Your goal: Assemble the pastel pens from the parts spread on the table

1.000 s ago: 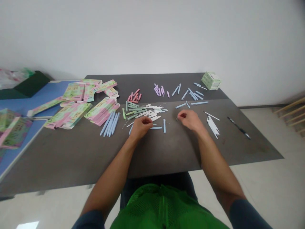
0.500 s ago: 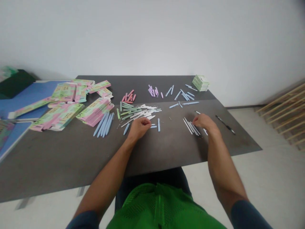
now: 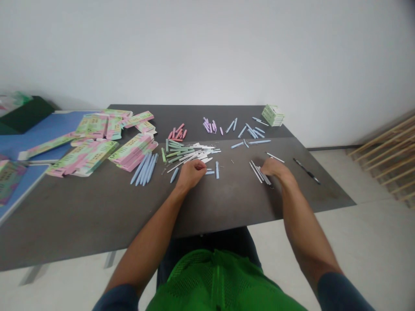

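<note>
My left hand [image 3: 191, 172] rests on the dark grey table [image 3: 97, 207] with its fingers curled, at the near edge of a heap of white and green pen parts [image 3: 189, 152]. A short blue pen piece [image 3: 217, 169] lies just right of it. My right hand [image 3: 274, 167] is curled over a small bunch of thin white refills [image 3: 258, 172], fingertips touching them. What either hand grips is hidden by the fingers.
Blue pen barrels [image 3: 144, 168] lie left of the heap, beside flat pink-green cartons [image 3: 97, 149]. Red [image 3: 177, 131], purple [image 3: 210, 125] and blue pen pieces [image 3: 248, 131] lie farther back. A small box [image 3: 272, 115] stands far right, a black pen [image 3: 306, 170] near the right edge, a blue table [image 3: 32, 134] at left.
My right hand went from the table's middle out to the white refills on the right and stays there. The left hand has hardly moved. The camera view turned slightly right.
</note>
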Tool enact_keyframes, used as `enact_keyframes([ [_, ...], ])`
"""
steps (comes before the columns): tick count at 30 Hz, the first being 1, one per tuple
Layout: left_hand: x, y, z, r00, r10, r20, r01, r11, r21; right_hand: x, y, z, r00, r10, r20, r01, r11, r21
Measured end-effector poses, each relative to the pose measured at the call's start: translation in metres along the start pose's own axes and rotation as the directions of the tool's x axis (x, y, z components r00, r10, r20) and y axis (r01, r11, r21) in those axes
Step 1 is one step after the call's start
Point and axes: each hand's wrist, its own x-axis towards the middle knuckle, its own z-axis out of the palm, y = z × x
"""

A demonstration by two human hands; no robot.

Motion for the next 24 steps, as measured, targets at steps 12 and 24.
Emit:
enact_keyframes([
  [12, -0.001, 0.003, 0.001, 1.000, -0.003, 0.026, 0.001, 0.997, 0.083, -0.075, -0.098, -0.009, 0.879, -0.372, -0.299, 0.245, 0.889, -0.386],
  [24, 0.000, 0.003, -0.003, 0.999, -0.028, -0.020, 0.029, 0.994, 0.102, -0.095, -0.174, 0.008, 0.768, -0.547, -0.333, 0.418, 0.823, -0.385],
])
